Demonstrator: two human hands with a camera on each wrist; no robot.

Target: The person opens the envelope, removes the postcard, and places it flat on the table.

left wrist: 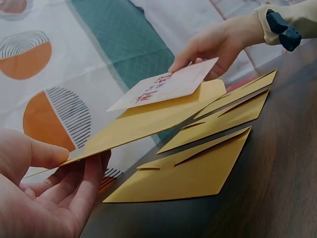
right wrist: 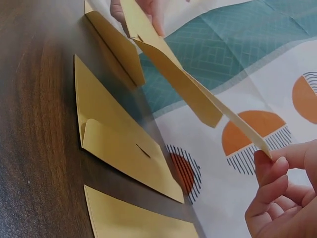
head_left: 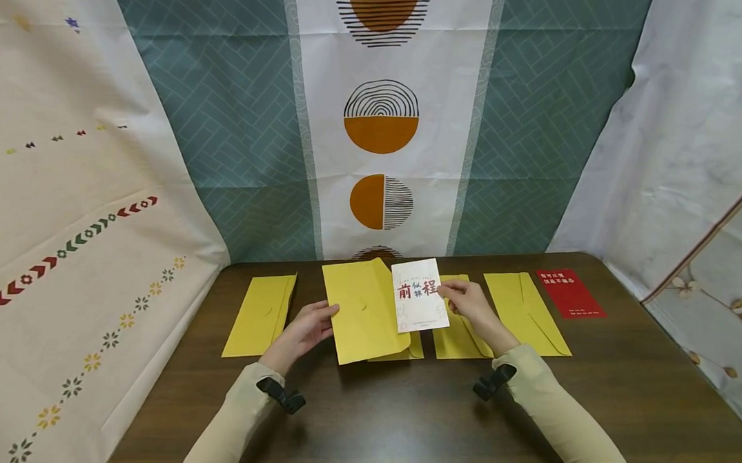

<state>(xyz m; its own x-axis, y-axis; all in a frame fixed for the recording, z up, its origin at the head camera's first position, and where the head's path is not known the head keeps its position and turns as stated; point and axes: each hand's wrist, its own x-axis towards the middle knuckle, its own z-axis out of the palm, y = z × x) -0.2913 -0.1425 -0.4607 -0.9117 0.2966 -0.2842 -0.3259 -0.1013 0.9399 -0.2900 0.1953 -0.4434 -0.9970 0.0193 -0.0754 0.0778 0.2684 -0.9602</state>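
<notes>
My left hand (head_left: 303, 330) pinches a yellow envelope (head_left: 357, 315) by its left edge, thumb on top and fingers beneath, and holds it above the table. The envelope's flap (left wrist: 210, 95) is unfolded toward the right. Between thumb and fingertips, my right hand (head_left: 474, 308) holds a white card (head_left: 421, 318) with red and blue characters by its right edge. In the left wrist view the card lies just over the flap; whether they touch I cannot tell. The right wrist view shows the card nearly edge-on. Behind the raised envelope, another yellow envelope (head_left: 413, 347) is mostly hidden.
On the dark wooden table (head_left: 379, 424) lie more yellow envelopes: one at left (head_left: 257, 319), another under my right hand (head_left: 456, 338), and a third further right (head_left: 524, 314). A red card (head_left: 569, 295) lies at the far right. Patterned cloth (head_left: 248, 126) hangs behind the table.
</notes>
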